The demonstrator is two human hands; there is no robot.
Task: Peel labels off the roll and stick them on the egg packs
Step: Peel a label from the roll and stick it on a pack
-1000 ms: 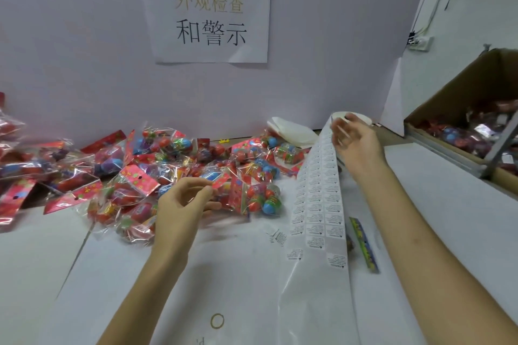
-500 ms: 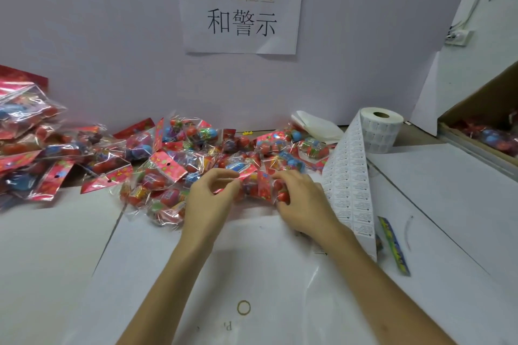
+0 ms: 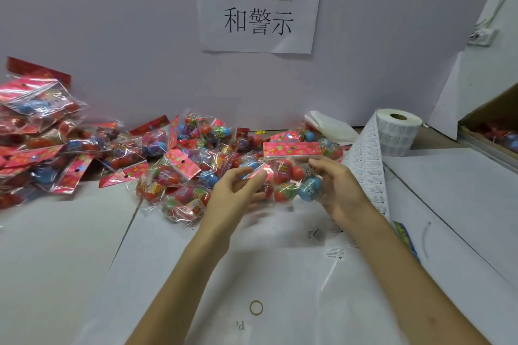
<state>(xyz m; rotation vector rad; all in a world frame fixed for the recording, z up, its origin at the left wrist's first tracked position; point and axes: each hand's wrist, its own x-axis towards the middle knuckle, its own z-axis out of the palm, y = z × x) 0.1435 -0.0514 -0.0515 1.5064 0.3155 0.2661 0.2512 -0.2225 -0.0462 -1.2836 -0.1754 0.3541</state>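
Observation:
Both my hands hold one clear egg pack (image 3: pixel 291 176) with a pink header card and red and blue eggs, lifted a little above the table. My left hand (image 3: pixel 235 193) grips its left side with curled fingers; my right hand (image 3: pixel 336 185) grips its right side. Behind them lies a heap of similar egg packs (image 3: pixel 179 159). The white label roll (image 3: pixel 396 134) stands at the back right, and its unrolled label strip (image 3: pixel 370 168) runs toward me past my right wrist. A few loose labels (image 3: pixel 335 253) lie on the table.
A second pile of packs (image 3: pixel 33 131) sits at the far left. A cardboard box (image 3: pixel 493 126) with more packs stands at the right edge. Folded white paper (image 3: pixel 333 126) lies near the wall. A green-blue strip (image 3: pixel 406 241) lies right of my forearm. A paper sign (image 3: pixel 259 3) hangs on the wall.
My right hand left the label strip near the roll and came down onto the pack. Both hands have since lifted that pack off the heap toward me.

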